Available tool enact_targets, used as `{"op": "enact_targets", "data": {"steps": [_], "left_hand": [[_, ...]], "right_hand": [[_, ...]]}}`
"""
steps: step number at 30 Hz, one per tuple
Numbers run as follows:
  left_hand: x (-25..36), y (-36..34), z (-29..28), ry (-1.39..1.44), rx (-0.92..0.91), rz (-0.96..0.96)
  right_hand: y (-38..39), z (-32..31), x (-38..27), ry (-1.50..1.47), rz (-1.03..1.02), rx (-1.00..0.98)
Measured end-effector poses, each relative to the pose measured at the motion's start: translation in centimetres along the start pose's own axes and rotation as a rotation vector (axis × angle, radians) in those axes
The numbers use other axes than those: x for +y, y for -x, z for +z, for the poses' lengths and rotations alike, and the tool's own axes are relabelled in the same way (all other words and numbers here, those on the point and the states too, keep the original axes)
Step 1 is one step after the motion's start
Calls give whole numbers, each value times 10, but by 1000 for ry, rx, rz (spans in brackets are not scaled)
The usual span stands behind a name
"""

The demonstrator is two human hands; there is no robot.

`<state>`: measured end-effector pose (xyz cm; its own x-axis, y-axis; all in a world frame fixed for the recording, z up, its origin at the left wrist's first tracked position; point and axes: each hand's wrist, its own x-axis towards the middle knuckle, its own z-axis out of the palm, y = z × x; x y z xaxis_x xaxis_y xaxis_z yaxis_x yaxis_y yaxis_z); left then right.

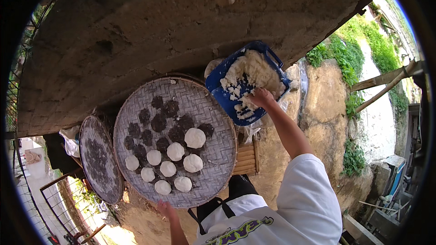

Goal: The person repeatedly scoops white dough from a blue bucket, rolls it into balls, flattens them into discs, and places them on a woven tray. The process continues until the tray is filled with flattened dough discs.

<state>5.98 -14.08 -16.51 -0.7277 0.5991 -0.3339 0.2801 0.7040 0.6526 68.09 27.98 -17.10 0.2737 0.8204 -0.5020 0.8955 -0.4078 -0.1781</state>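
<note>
My right hand [260, 97] reaches into a blue plastic bin [218, 95], its fingers curled into crumbly white dough [252, 70]. Just left of the bin lies a large round woven tray [131, 113] with dark patches and several white dough balls [195, 138] on its lower half. My left hand [165, 208] is at the tray's near rim, fingers loosely apart; whether they touch the rim is unclear. A second round woven tray [101, 163] stands tilted at the left, behind the first tray's edge.
A rough concrete surface [172, 18] spans the top. Slatted wood [245, 159] shows beside the big tray, and a plastic bag [70, 141] at left. Plants [352, 161], wooden poles [381, 84] and stacked items [386, 190] are at right. Metal railings [59, 199] are at lower left.
</note>
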Motion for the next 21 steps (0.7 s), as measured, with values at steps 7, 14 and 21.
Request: {"op": "enact_targets", "data": {"steps": [7,14,21], "left_hand": [[151,36,101,107,-74,274],[334,84,344,321,-907,455],[370,98,494,-107,-955,351]], "right_hand": [[24,-7,-27,167,-131,-151],[8,-14,8,5,-244,-129],[-3,39,-1,-145,-111,-31]]}}
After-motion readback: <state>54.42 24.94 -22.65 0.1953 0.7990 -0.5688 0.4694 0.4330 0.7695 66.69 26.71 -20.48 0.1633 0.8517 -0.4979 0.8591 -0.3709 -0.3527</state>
